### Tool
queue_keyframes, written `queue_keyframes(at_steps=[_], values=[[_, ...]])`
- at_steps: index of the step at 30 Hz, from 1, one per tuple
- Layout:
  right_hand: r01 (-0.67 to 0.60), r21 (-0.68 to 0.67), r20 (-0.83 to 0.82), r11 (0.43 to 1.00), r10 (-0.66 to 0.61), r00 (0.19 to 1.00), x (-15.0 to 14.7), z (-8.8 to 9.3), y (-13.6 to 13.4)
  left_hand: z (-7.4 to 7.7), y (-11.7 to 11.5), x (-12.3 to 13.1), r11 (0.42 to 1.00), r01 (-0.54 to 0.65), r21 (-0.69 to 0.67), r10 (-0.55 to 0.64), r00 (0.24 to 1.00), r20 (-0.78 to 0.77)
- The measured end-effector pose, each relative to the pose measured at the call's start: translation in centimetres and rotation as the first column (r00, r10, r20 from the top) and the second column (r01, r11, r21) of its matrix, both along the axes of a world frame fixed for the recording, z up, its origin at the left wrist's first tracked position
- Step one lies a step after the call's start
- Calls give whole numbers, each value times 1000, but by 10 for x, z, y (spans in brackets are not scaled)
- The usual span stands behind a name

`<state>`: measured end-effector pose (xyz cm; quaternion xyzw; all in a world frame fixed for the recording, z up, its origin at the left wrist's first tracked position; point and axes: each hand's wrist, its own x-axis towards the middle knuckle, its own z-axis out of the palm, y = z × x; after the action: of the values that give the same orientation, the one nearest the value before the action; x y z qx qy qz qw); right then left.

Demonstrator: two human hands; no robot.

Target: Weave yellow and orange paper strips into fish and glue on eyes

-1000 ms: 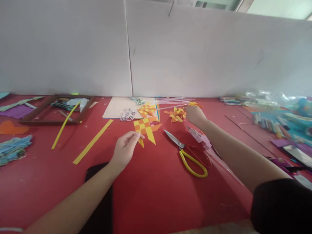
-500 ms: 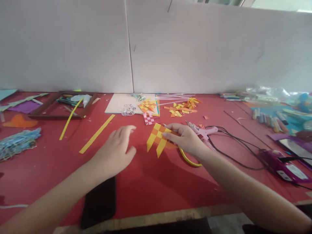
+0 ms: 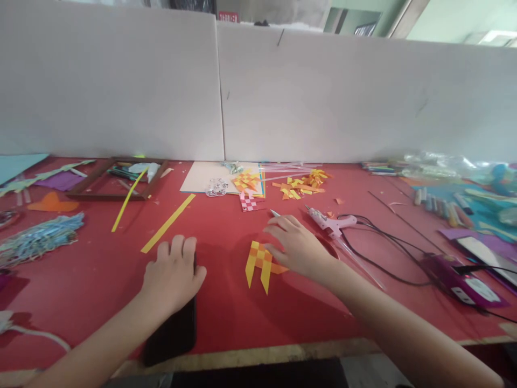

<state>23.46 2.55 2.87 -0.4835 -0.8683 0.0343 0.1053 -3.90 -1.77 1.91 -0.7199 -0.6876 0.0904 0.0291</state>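
A woven yellow and orange paper piece (image 3: pixel 260 262) lies flat on the red table (image 3: pixel 226 318). My right hand (image 3: pixel 297 245) rests beside it, fingers spread, its lower fingers touching the piece's right edge. My left hand (image 3: pixel 173 272) lies flat with fingers stretched out on the top end of a black phone (image 3: pixel 172 334) near the front edge. Neither hand grips anything.
A pink glue gun (image 3: pixel 329 220) with black cord lies right of my right hand. Behind are a pink woven piece (image 3: pixel 248 201), orange and yellow paper scraps (image 3: pixel 301 185), cream card (image 3: pixel 202 177), yellow strips (image 3: pixel 167 222), a wooden frame (image 3: pixel 115 180). White boards wall the back.
My right hand has lowered the woven piece onto the table nearer to me and loosened its hold. My left hand moved back onto the phone. The view shifted upward.
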Motion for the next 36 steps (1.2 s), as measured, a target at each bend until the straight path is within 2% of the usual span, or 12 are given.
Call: queue_keyframes(at_steps=[6,10,16,21,26,29,32,36], values=[[-43,-31,-62,999,41,997,-7,13,25,-4,6,6,1000,18,-3,-18,999,-47],[-38,-36,-114,999,34,993,-27,11,71,-6,10,8,999,38,-23,-38,999,-20],[-40,-48,-69,998,37,997,-72,-2,152,-7,12,2,997,57,-47,-55,998,31],[-142,-36,1,989,142,990,-104,-13,185,-6,11,3,997,60,-43,-59,998,18],[-234,-14,20,972,234,972,-115,-23,195,-5,8,7,997,75,-27,-75,997,-13],[-274,9,6,962,274,962,-112,-24,189,-3,8,6,996,65,-54,-65,998,7],[-305,52,-28,951,307,951,-101,-16,169,0,6,5,994,55,-96,-49,997,56],[-354,101,-80,930,362,929,-74,-2,124,4,1,11,987,74,-144,-64,995,73]])
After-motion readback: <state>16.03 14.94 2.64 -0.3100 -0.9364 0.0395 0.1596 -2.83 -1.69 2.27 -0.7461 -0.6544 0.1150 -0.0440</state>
